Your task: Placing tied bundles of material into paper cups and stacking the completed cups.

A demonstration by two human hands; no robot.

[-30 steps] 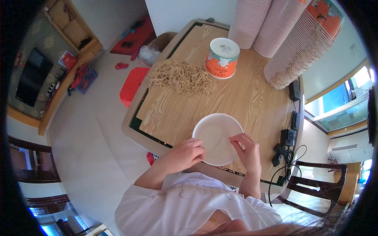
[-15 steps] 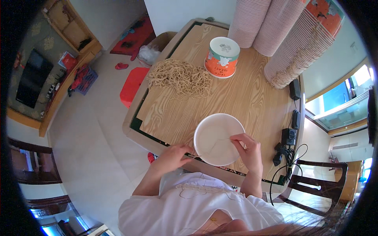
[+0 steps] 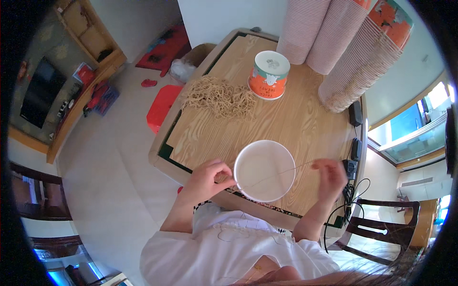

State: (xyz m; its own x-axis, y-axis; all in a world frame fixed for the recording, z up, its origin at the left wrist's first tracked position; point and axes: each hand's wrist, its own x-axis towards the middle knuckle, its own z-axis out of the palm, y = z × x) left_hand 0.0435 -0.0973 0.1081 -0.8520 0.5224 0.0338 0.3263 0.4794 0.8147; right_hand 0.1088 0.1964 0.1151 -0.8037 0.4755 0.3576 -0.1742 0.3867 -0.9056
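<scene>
Near the table's front edge stands a white paper bucket (image 3: 264,159), its open mouth facing me. A thin tan cord (image 3: 286,170) stretches across that mouth from the left side of the bucket to my right hand (image 3: 330,180), whose fingers pinch its end out to the right; the hand is partly blurred. My left hand (image 3: 210,181) is closed at the left rim, thumb and finger together against the bucket's outer side. What lies between those fingertips is hidden. A loose heap of tan cords (image 3: 218,97) lies farther back on the left.
An orange and green printed bucket (image 3: 268,81) stands upside down behind the heap. Tall stacks of nested buckets (image 3: 334,40) rise at the back right, cords draped over one. Black power adapters (image 3: 350,168) and cables line the right edge. A red stool (image 3: 162,107) stands at the left.
My right hand has moved from inside the bucket's mouth out to the right, drawing the cord straight. My left hand has shifted slightly up along the rim.
</scene>
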